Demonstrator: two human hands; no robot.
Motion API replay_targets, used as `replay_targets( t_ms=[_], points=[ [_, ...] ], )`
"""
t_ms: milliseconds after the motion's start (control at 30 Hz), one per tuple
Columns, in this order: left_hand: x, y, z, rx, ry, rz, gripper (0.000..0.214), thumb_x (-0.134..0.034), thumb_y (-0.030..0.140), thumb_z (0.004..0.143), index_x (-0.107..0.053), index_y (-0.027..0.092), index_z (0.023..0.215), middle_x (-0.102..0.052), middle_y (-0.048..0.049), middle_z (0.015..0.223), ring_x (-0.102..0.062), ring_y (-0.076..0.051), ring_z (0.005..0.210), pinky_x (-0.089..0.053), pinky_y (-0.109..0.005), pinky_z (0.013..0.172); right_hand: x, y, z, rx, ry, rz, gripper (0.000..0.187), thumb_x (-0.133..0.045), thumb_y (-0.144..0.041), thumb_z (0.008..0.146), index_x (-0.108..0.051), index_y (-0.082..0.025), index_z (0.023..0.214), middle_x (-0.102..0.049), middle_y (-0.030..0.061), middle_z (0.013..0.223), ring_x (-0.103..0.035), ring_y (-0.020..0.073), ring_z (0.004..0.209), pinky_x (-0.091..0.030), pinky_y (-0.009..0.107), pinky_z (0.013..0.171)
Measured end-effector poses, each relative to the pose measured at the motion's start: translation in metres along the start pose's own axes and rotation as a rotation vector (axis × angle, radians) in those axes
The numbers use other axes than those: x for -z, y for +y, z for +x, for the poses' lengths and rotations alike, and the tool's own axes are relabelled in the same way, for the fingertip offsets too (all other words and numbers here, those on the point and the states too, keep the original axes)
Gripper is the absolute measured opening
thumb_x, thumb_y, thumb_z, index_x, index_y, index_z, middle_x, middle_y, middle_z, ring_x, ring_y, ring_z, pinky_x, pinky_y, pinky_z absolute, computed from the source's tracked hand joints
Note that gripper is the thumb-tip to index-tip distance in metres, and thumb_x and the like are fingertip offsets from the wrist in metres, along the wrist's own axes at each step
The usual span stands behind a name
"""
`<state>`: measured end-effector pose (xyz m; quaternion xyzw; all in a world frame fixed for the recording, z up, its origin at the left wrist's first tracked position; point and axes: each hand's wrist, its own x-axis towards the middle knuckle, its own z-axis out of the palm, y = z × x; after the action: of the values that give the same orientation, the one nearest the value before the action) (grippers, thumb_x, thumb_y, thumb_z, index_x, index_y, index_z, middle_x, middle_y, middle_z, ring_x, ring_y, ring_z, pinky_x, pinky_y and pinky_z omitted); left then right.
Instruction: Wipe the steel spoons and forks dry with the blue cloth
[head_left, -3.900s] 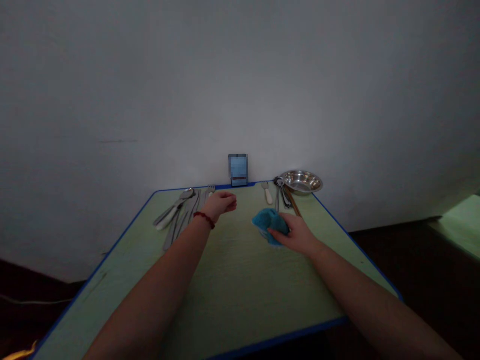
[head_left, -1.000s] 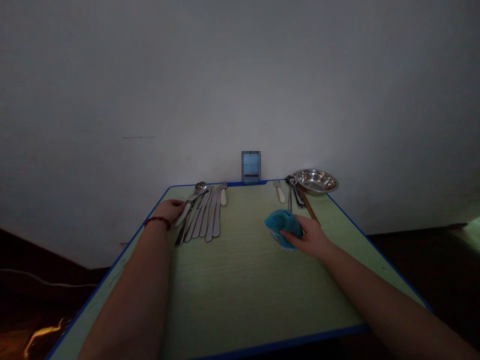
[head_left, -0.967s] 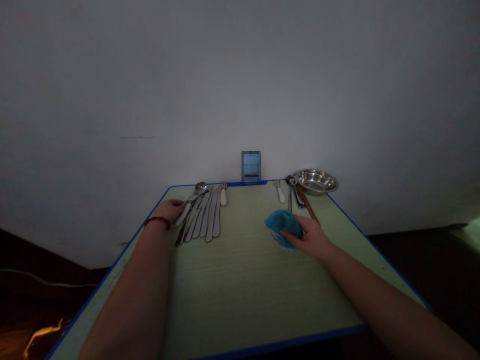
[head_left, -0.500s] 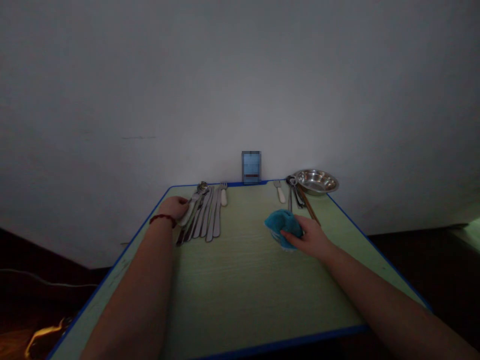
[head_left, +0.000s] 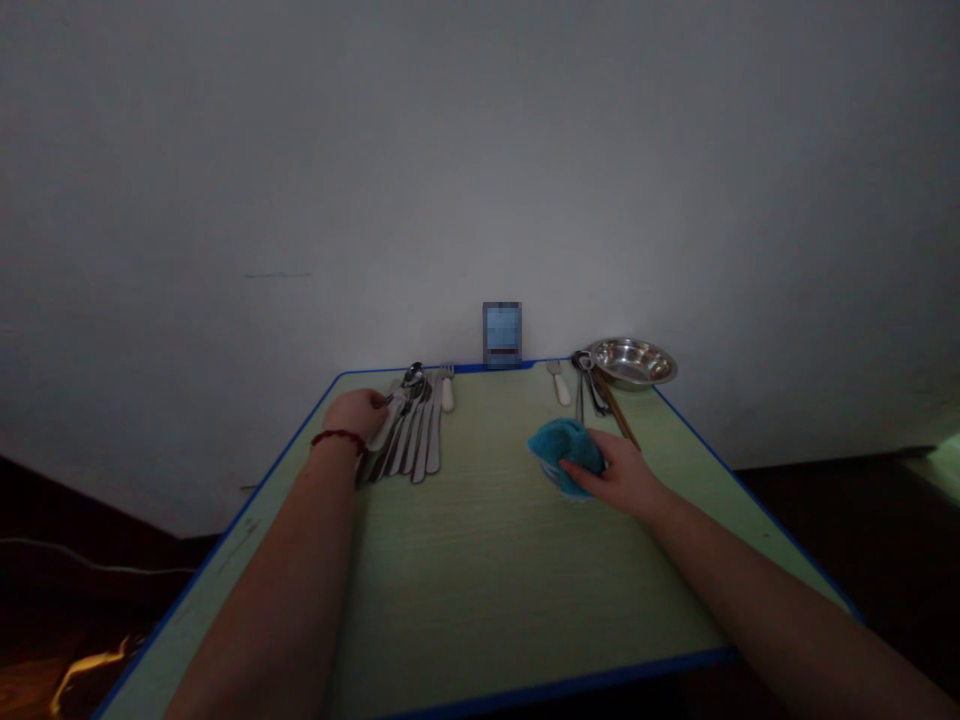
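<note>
Cloth [head_left: 562, 445]: teal-blue, with a paler, whitish lower edge. Bracelet [head_left: 339, 437], left: dark red. Cutlery [head_left: 433, 450], left: silver-grey throughout. Spoon [head_left: 413, 376], far left: silver with bright glints. Fork [head_left: 448, 392], far left: grey metal, off-white handle. Second fork [head_left: 560, 386], far right: same two colours. Chopsticks [head_left: 619, 413], right: mid-brown. Bowl [head_left: 634, 350], far right: shiny silver, patchy light and dark reflections. Tablet [head_left: 502, 326], far middle: pale blue screen, dark frame, dark reddish band low down. Table [head_left: 480, 570]: pale green, faint streaked grain, blue border. Wall [head_left: 465, 160]: plain grey, one thin darker line at left. Floor [head_left: 817, 530], right: very dark brown. Cable [head_left: 90, 567], near left: whitish.
</note>
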<state>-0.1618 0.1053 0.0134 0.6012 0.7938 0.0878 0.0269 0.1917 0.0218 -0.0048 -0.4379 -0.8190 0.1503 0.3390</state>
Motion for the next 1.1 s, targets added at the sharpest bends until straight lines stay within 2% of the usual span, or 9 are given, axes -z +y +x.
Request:
replay_targets(
  t_ms=[233, 433, 733, 933, 1100],
  points=[
    [-0.001, 0.005, -0.002, -0.021, 0.04, 0.108, 0.032, -0.044, 0.026, 0.066, -0.066, 0.017, 0.088, -0.065, -0.0123, 0.09, -0.058, -0.026, 0.082, -0.043, -0.029, 0.065, 0.0, 0.002, 0.0, 0.015, 0.009, -0.012, 0.028, -0.051, -0.04, 0.071, -0.056, -0.017, 0.086, -0.061, 0.0038, 0.072, -0.055, 0.0148, 0.063, -0.042, 0.026, 0.058],
    [-0.003, 0.007, -0.005, -0.032, 0.138, 0.153, 0.035, -0.039, 0.028, 0.07, -0.063, 0.018, 0.095, -0.061, -0.0135, 0.098, -0.056, -0.026, 0.087, -0.043, -0.031, 0.067, -0.001, 0.002, 0.0, 0.024, 0.013, 0.003, 0.028, -0.051, -0.04, 0.071, -0.056, -0.016, 0.086, -0.061, 0.0039, 0.071, -0.055, 0.0147, 0.063, -0.043, 0.026, 0.057],
    [-0.002, 0.012, -0.009, 0.005, 0.279, 0.165, 0.037, -0.035, 0.027, 0.075, -0.059, 0.018, 0.101, -0.059, -0.0126, 0.099, -0.056, -0.026, 0.086, -0.043, -0.031, 0.065, -0.001, 0.002, 0.0, 0.033, 0.017, 0.014, 0.028, -0.051, -0.039, 0.072, -0.056, -0.016, 0.087, -0.062, 0.0046, 0.073, -0.056, 0.0149, 0.064, -0.043, 0.026, 0.058],
    [-0.003, 0.016, -0.013, -0.018, 0.358, 0.11, 0.036, -0.035, 0.027, 0.075, -0.061, 0.017, 0.098, -0.06, -0.0124, 0.096, -0.056, -0.026, 0.086, -0.043, -0.032, 0.068, -0.001, 0.001, 0.0, 0.047, 0.029, 0.013, 0.028, -0.052, -0.038, 0.071, -0.056, -0.017, 0.089, -0.062, 0.0047, 0.076, -0.057, 0.0153, 0.067, -0.044, 0.027, 0.06],
    [-0.006, 0.012, -0.008, 0.036, 0.308, -0.063, 0.034, -0.04, 0.028, 0.073, -0.061, 0.017, 0.097, -0.06, -0.013, 0.099, -0.054, -0.026, 0.092, -0.041, -0.034, 0.075, 0.0, 0.0, 0.0, 0.034, 0.024, 0.007, 0.026, -0.051, -0.038, 0.071, -0.057, -0.017, 0.086, -0.062, 0.004, 0.073, -0.056, 0.0146, 0.064, -0.043, 0.026, 0.058]
  ],
)
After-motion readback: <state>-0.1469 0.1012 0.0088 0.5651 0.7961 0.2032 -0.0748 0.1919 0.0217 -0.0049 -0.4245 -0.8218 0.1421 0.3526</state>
